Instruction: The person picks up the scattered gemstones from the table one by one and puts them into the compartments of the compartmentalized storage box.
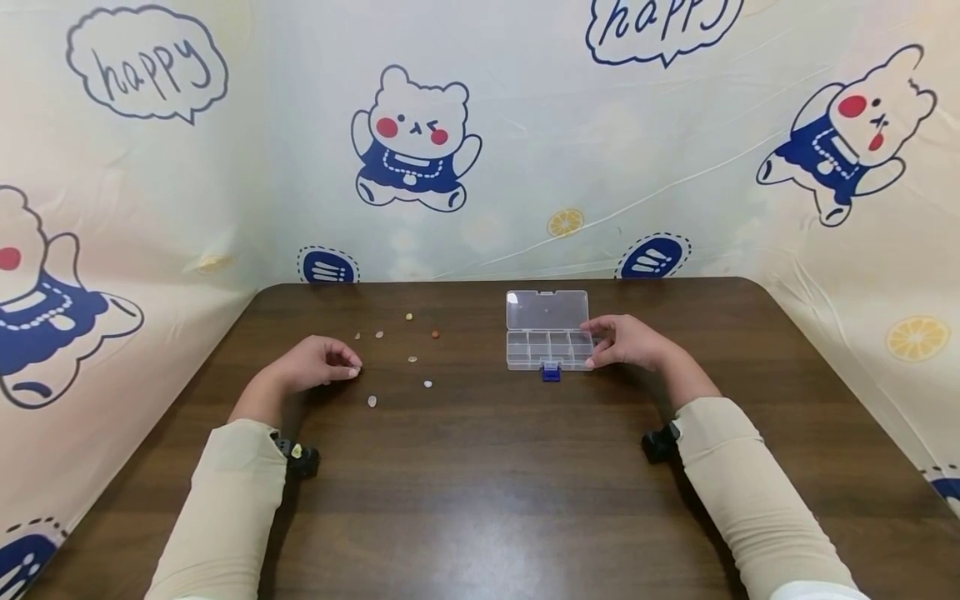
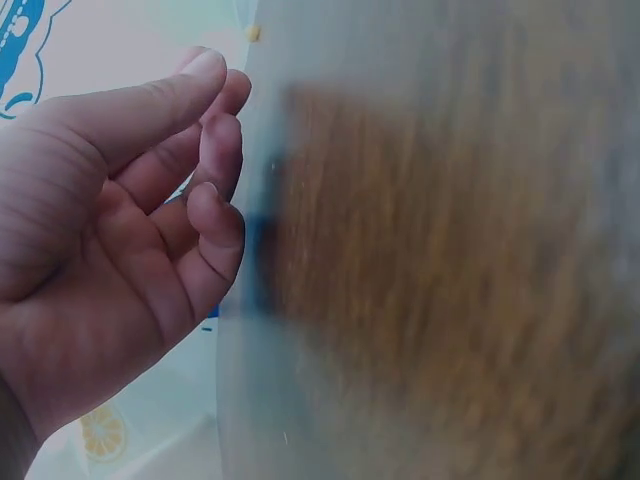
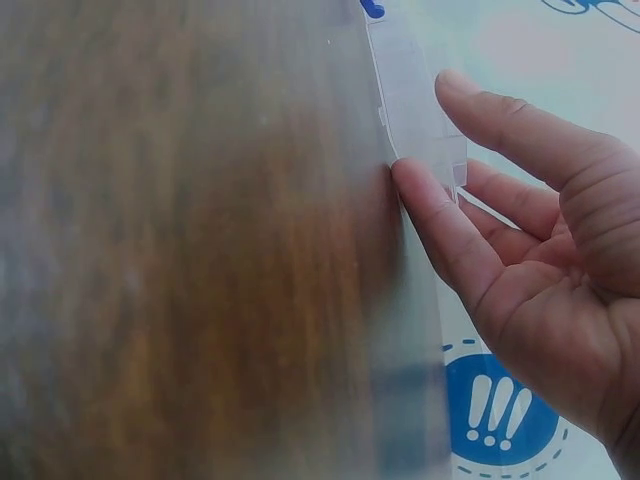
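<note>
Toward the left of the table, my left hand (image 1: pixel 318 364) has thumb and index finger together low over the wood. A tiny greyish pebble (image 1: pixel 359 368) shows at their tips, largely covered by them. The left wrist view shows the left hand (image 2: pixel 140 190) with its other fingers bent and no pebble visible. A clear plastic compartment box (image 1: pixel 517 363) stands with its lid (image 1: pixel 547 310) raised at the back and a blue clasp (image 1: pixel 551 372) at the front. My right hand (image 1: pixel 630 342) holds the box's right end, thumb at the front corner, fingers farther back.
Several small pebbles lie scattered between the left hand and the box, among them an orange one (image 1: pixel 435 334), a yellow one (image 1: pixel 408 317) and white ones (image 1: pixel 372 401). The brown wooden table (image 1: pixel 480 483) ends at a printed cloth backdrop (image 1: pixel 510 150).
</note>
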A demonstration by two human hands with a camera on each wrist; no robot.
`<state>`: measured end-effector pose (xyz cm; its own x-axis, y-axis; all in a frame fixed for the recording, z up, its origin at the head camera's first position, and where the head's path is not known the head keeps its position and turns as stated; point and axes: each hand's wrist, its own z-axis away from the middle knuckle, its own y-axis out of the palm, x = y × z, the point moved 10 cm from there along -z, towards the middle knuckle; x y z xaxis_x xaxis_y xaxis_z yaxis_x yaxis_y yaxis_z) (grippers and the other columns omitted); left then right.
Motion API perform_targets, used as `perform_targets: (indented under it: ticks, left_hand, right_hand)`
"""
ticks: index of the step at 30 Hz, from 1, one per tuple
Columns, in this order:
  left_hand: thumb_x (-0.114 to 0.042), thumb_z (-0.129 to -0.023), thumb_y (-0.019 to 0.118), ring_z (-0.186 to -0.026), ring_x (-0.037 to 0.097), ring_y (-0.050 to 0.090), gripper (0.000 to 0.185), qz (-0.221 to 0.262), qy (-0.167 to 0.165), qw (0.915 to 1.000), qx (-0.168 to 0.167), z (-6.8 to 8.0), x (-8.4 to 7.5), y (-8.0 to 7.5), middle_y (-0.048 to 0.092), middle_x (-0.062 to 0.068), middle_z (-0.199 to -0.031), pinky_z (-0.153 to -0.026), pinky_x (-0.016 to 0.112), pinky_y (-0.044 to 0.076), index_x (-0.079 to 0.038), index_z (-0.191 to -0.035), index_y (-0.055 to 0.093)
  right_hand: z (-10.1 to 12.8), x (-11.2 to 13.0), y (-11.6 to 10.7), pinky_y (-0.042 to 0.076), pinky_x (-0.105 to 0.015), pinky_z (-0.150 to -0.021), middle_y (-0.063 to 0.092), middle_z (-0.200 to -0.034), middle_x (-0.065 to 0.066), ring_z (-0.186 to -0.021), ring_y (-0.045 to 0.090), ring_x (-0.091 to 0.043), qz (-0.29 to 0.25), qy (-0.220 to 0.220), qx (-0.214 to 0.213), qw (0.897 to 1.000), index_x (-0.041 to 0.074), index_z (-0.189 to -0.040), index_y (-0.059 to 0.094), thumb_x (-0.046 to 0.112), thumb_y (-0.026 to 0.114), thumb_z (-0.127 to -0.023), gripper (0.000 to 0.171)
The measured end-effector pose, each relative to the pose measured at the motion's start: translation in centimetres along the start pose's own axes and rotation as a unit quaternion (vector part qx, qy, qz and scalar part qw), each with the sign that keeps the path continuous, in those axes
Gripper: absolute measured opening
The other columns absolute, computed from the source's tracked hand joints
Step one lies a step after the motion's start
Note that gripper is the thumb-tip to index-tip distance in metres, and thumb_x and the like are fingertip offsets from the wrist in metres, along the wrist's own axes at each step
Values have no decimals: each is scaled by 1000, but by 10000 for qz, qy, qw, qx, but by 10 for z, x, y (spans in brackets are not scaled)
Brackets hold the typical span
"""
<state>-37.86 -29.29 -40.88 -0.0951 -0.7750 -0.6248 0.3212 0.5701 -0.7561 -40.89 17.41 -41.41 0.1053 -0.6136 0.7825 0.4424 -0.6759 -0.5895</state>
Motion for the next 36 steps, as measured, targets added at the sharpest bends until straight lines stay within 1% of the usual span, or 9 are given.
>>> perform_targets:
  ticks: [7, 11, 14, 17, 21, 26, 32, 35, 36]
  left_hand:
    - [-15, -89, 72, -74, 22, 55, 15, 279, 213, 9994, 64, 0, -11, 7, 67, 4, -85, -65, 33, 50, -4, -99, 70]
    - [-15, -89, 72, -74, 23, 54, 15, 359, 245, 9990, 48, -1, -16, 8, 66, 5, -84, -66, 33, 50, -5, -100, 70]
    - [-15, -89, 73, -74, 23, 54, 16, 413, 272, 9988, 13, -1, -21, 8, 67, 6, -85, -66, 33, 50, -5, -101, 71]
    - [-16, -88, 73, -73, 22, 54, 18, 448, 374, 9983, -15, -1, -28, 8, 67, 5, -86, -64, 32, 49, -4, -101, 71]
    - [-15, -88, 74, -71, 21, 54, 19, 461, 540, 9974, -81, -2, -37, 10, 68, 4, -86, -62, 31, 49, -2, -101, 71]
    - [-15, -88, 74, -74, 22, 55, 19, 573, 632, 9961, -205, -2, -47, 13, 68, 4, -88, -63, 31, 50, -2, -102, 72]
    - [-16, -88, 75, -83, 23, 55, 22, 769, 801, 9931, -371, -1, -60, 14, 68, 6, -93, -67, 29, 50, -2, -105, 72]
    - [-17, -87, 75, -84, 22, 57, 24, 933, 945, 9900, -471, -2, -67, 15, 69, 7, -94, -70, 29, 50, 0, -105, 72]
    - [-17, -87, 75, -82, 22, 57, 24, 1001, 971, 9889, -513, -2, -69, 15, 69, 7, -94, -71, 28, 50, 0, -104, 72]
  right_hand:
    - [-1, -2, 4, 50, -35, -89, 49, -136, -20, -99, 59, -26, -87, -15, 61, 9999, 2, -140, 47, 17, 85, -76, 75]
    - [1, -1, 3, 50, -38, -91, 48, -137, -20, -100, 59, -28, -163, -21, 55, 9998, 3, -141, 46, 14, 85, -76, 76]
    - [1, 0, 2, 49, -40, -94, 47, -138, -20, -102, 60, -28, -181, -75, 60, 9998, 4, -142, 45, 16, 85, -76, 77]
    - [0, 0, 2, 48, -41, -95, 48, -137, -21, -102, 61, -27, -144, -122, 61, 9998, 4, -141, 47, 19, 85, -77, 76]
    - [-1, 0, 1, 49, -41, -94, 50, -135, -20, -100, 61, -27, -52, -120, 33, 9999, 4, -138, 50, 22, 84, -77, 72]
    - [0, 0, 1, 49, -41, -94, 51, -133, -20, -99, 61, -26, 18, -62, 16, 10000, 5, -138, 51, 22, 84, -77, 71]
    - [1, 4, 3, 48, -43, -95, 51, -133, -20, -99, 61, -27, 106, -91, 22, 9999, 5, -137, 52, 21, 83, -79, 68]
    - [1, 6, 3, 49, -42, -94, 51, -132, -20, -99, 61, -27, 138, -114, 19, 9998, 4, -137, 52, 20, 83, -79, 67]
    - [1, 6, 3, 49, -41, -93, 51, -132, -20, -98, 61, -27, 141, -121, 16, 9998, 4, -136, 52, 20, 83, -79, 67]
